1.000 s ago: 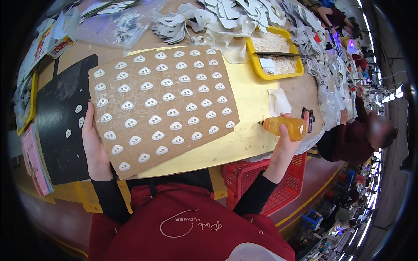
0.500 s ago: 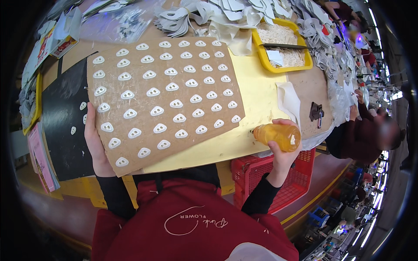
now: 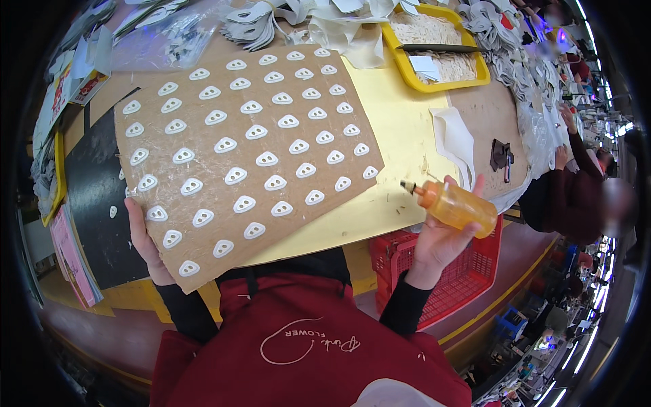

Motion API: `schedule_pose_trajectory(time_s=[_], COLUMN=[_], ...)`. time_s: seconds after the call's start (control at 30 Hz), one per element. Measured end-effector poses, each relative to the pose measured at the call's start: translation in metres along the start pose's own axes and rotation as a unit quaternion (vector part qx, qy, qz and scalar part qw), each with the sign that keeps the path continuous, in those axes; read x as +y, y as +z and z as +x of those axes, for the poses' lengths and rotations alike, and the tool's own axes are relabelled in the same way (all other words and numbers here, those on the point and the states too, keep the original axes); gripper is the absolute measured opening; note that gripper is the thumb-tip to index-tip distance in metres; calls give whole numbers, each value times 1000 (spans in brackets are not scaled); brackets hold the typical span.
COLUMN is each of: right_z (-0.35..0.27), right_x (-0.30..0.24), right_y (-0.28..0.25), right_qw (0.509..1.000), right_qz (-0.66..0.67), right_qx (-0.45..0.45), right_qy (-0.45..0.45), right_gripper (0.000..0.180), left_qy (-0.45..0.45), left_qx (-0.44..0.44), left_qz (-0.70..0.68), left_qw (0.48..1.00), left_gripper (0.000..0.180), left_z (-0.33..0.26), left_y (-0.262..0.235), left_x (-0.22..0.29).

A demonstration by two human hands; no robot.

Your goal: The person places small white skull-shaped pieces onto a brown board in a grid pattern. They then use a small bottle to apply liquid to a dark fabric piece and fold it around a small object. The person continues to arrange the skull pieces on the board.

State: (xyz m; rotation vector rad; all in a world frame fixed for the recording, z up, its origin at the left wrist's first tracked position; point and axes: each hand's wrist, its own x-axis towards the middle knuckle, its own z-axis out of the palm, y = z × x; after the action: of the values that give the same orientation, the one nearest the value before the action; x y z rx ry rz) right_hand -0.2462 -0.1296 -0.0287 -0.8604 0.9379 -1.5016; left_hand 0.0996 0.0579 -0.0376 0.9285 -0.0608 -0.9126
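My left hand [image 3: 141, 237] grips the near left edge of a brown cardboard sheet [image 3: 217, 193], its thumb side along the edge. Rows of small white rounded-triangle pieces [image 3: 267, 159], each with two holes, cover the sheet. It lies tilted over a pale yellow board [image 3: 400, 136]. My right hand [image 3: 437, 245] is closed round a squeeze bottle [image 3: 464, 209] of amber liquid, with an orange cap and a dark nozzle. The bottle is off the table, and its nozzle points left, just beyond the sheet's right corner.
A yellow tray [image 3: 485, 73] of off-white pieces holds a dark bar across it. A white cut piece [image 3: 453, 139] and a dark small object with a pen [image 3: 502, 157] lie right. A black board [image 3: 88, 203] is left. Below the table edge stands a red crate [image 3: 485, 268]. Another person [image 3: 569, 203] works at right.
The bottle has turned in my right hand, so its capped nozzle now shows, pointing left and slightly up. My left hand and the cardboard sheet have shifted slightly left and turned a little.
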Motion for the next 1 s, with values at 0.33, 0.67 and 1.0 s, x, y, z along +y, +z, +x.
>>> schedule_pose_trajectory(time_s=[0.33,0.67,1.0], right_z=[-1,7,7], right_x=[4,-11,-14], right_y=[0,19,19], right_qw=[990,982,973], right_qz=[-137,-180,-223], right_qx=[-29,-37,-52], right_qy=[21,-53,-32], right_gripper=[65,58,63], left_qy=[5,-3,-5], left_qx=[15,-26,-19], left_qz=[-11,-20,-7], left_qw=[1000,999,1000], left_gripper=[66,66,66], left_z=[-4,-1,0], left_y=[6,2,3], left_x=[0,0,0])
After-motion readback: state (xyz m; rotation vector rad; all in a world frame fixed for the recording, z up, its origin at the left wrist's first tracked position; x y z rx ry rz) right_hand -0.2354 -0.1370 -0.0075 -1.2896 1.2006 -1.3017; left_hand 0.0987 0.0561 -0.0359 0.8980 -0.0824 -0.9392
